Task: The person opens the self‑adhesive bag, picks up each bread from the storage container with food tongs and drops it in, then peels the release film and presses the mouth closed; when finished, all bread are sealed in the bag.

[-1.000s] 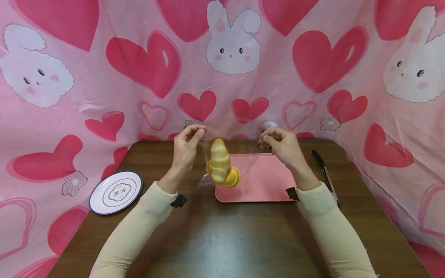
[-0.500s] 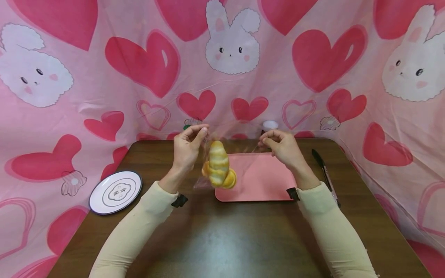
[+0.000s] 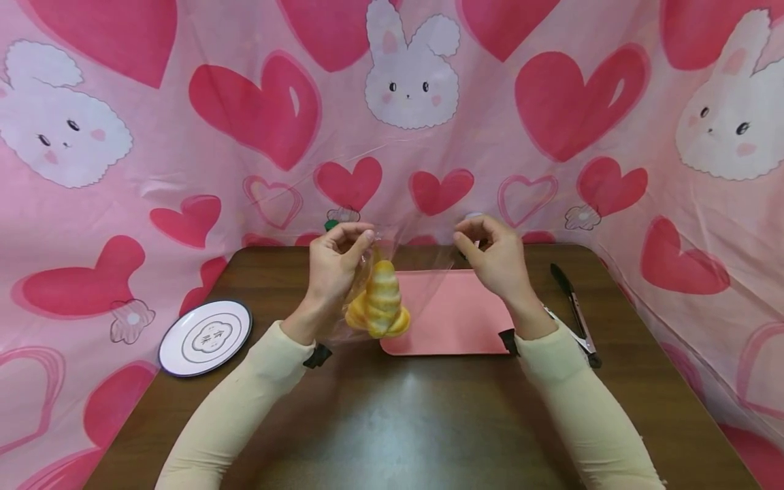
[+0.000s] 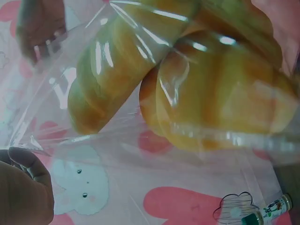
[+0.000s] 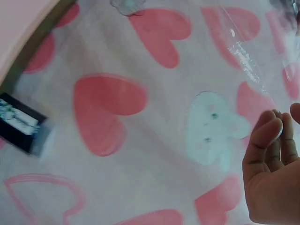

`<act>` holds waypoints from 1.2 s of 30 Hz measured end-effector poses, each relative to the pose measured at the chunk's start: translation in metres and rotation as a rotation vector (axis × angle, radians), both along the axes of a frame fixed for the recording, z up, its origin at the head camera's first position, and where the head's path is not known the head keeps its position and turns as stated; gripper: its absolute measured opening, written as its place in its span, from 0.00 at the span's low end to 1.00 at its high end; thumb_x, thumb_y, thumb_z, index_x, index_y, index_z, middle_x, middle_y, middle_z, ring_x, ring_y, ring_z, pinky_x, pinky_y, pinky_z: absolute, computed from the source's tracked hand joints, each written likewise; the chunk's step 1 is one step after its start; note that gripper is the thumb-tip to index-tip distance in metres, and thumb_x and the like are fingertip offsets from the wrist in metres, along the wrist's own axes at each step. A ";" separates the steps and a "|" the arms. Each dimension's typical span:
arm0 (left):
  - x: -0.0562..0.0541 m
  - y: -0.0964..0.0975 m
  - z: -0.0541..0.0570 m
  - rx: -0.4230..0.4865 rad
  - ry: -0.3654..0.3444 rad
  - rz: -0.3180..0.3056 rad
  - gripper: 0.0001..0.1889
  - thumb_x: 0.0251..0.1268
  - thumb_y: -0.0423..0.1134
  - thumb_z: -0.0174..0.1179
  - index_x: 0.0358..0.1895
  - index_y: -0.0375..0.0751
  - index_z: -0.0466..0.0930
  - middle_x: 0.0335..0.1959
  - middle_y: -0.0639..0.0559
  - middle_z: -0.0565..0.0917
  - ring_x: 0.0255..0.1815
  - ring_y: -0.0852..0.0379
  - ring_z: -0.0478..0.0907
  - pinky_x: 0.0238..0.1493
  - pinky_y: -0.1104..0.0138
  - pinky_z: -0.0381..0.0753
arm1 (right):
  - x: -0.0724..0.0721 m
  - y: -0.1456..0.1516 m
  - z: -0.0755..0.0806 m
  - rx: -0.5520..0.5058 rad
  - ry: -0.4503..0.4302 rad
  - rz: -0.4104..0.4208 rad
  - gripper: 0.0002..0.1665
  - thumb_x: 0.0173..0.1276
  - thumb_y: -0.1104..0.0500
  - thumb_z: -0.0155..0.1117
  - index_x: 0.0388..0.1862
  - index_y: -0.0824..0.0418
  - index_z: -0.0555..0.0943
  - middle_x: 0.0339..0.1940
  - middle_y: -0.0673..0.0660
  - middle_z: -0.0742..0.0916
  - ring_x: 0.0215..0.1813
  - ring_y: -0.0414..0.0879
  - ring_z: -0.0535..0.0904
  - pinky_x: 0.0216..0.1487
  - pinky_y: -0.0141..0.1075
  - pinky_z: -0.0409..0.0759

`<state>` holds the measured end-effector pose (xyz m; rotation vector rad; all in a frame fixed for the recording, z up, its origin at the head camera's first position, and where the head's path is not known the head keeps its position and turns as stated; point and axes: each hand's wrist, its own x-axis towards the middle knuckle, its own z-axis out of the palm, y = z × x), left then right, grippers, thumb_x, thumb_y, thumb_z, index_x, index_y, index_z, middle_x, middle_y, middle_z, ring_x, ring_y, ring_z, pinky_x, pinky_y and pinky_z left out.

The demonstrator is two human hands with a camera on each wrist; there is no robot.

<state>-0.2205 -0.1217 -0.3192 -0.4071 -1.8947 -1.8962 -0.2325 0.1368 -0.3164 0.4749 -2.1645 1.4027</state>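
A clear plastic bag with several bread rolls inside hangs between my two hands. My left hand pinches the bag's upper left edge between thumb and fingertips. On the other side, my right hand has its thumb and fingertips close together at the bag's right edge; the thin film is hard to see there. In the left wrist view, a long ridged roll and a rounder roll show through the shiny film. The right wrist view has the right hand's curled fingers near a strip of film.
A pink tray lies behind and below the bag. The white plate is at the left; tongs lie at the right. A green-capped jar and a dark container stand at the back. A patterned curtain surrounds the table.
The bag with the rolls has swung slightly left and down, and the rolls have turned in it. My left hand has shifted slightly right; the right hand's fingers have curled inward more.
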 end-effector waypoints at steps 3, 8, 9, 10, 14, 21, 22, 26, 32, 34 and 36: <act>0.004 0.002 0.002 -0.019 -0.010 0.013 0.12 0.65 0.39 0.67 0.45 0.35 0.86 0.29 0.49 0.85 0.24 0.59 0.77 0.23 0.73 0.75 | 0.008 -0.011 0.008 -0.004 0.085 0.026 0.07 0.63 0.62 0.71 0.39 0.62 0.86 0.31 0.58 0.86 0.30 0.35 0.76 0.29 0.23 0.73; 0.018 0.009 0.013 -0.070 -0.009 0.018 0.10 0.65 0.36 0.67 0.44 0.32 0.86 0.29 0.41 0.83 0.25 0.59 0.75 0.25 0.74 0.74 | 0.018 -0.031 0.015 0.041 0.159 0.161 0.06 0.63 0.60 0.72 0.38 0.58 0.87 0.29 0.54 0.87 0.26 0.40 0.77 0.27 0.27 0.77; 0.022 0.011 0.016 -0.081 -0.004 0.016 0.10 0.65 0.35 0.66 0.44 0.31 0.86 0.29 0.41 0.83 0.25 0.59 0.74 0.25 0.74 0.74 | 0.019 -0.035 0.015 0.050 0.167 0.190 0.06 0.63 0.59 0.73 0.38 0.58 0.87 0.30 0.53 0.88 0.26 0.41 0.77 0.27 0.29 0.77; 0.026 0.013 0.018 -0.089 0.004 0.013 0.11 0.65 0.35 0.66 0.44 0.30 0.86 0.29 0.42 0.83 0.24 0.59 0.74 0.25 0.74 0.74 | 0.020 -0.038 0.015 0.059 0.177 0.214 0.06 0.63 0.59 0.73 0.38 0.58 0.87 0.30 0.53 0.88 0.25 0.41 0.77 0.27 0.30 0.77; 0.037 0.019 0.024 -0.090 0.022 -0.008 0.10 0.64 0.32 0.66 0.44 0.27 0.85 0.28 0.44 0.83 0.22 0.60 0.72 0.25 0.74 0.74 | 0.020 -0.048 0.014 0.087 0.201 0.260 0.07 0.63 0.60 0.73 0.40 0.58 0.87 0.34 0.52 0.89 0.28 0.41 0.77 0.30 0.31 0.78; 0.044 0.027 0.026 -0.072 0.042 -0.010 0.09 0.63 0.29 0.66 0.43 0.28 0.85 0.30 0.39 0.85 0.25 0.63 0.75 0.29 0.75 0.76 | 0.022 -0.056 0.012 0.077 0.241 0.260 0.09 0.61 0.62 0.74 0.41 0.59 0.88 0.34 0.53 0.88 0.30 0.40 0.78 0.32 0.31 0.80; 0.044 0.026 0.026 -0.072 0.045 -0.012 0.09 0.63 0.29 0.66 0.43 0.28 0.84 0.30 0.38 0.85 0.25 0.63 0.76 0.30 0.75 0.76 | 0.022 -0.058 0.012 0.071 0.254 0.258 0.09 0.61 0.62 0.74 0.41 0.59 0.88 0.34 0.53 0.88 0.30 0.40 0.78 0.31 0.33 0.80; 0.041 0.026 0.024 -0.069 0.054 -0.020 0.08 0.61 0.27 0.67 0.42 0.26 0.84 0.27 0.44 0.85 0.24 0.62 0.75 0.29 0.75 0.76 | 0.022 -0.061 0.013 0.063 0.293 0.248 0.10 0.60 0.62 0.75 0.42 0.58 0.89 0.33 0.53 0.88 0.29 0.40 0.78 0.31 0.35 0.80; 0.023 0.022 0.007 -0.054 0.093 -0.050 0.08 0.61 0.27 0.67 0.42 0.28 0.86 0.29 0.55 0.87 0.29 0.62 0.80 0.33 0.75 0.79 | 0.020 -0.061 0.014 0.051 0.304 0.244 0.09 0.61 0.60 0.75 0.42 0.57 0.89 0.35 0.53 0.88 0.34 0.42 0.81 0.35 0.37 0.85; 0.021 0.021 0.005 -0.072 0.127 -0.053 0.08 0.61 0.28 0.67 0.42 0.29 0.87 0.31 0.53 0.88 0.31 0.61 0.82 0.35 0.74 0.81 | 0.020 -0.061 0.013 0.042 0.302 0.246 0.10 0.60 0.60 0.75 0.42 0.58 0.90 0.36 0.53 0.88 0.35 0.44 0.82 0.36 0.41 0.86; 0.020 0.020 0.004 -0.090 0.155 -0.056 0.08 0.61 0.28 0.68 0.42 0.31 0.88 0.33 0.51 0.88 0.31 0.61 0.83 0.35 0.73 0.83 | 0.019 -0.061 0.013 0.028 0.299 0.252 0.10 0.60 0.60 0.76 0.42 0.59 0.90 0.37 0.54 0.87 0.37 0.47 0.83 0.37 0.44 0.86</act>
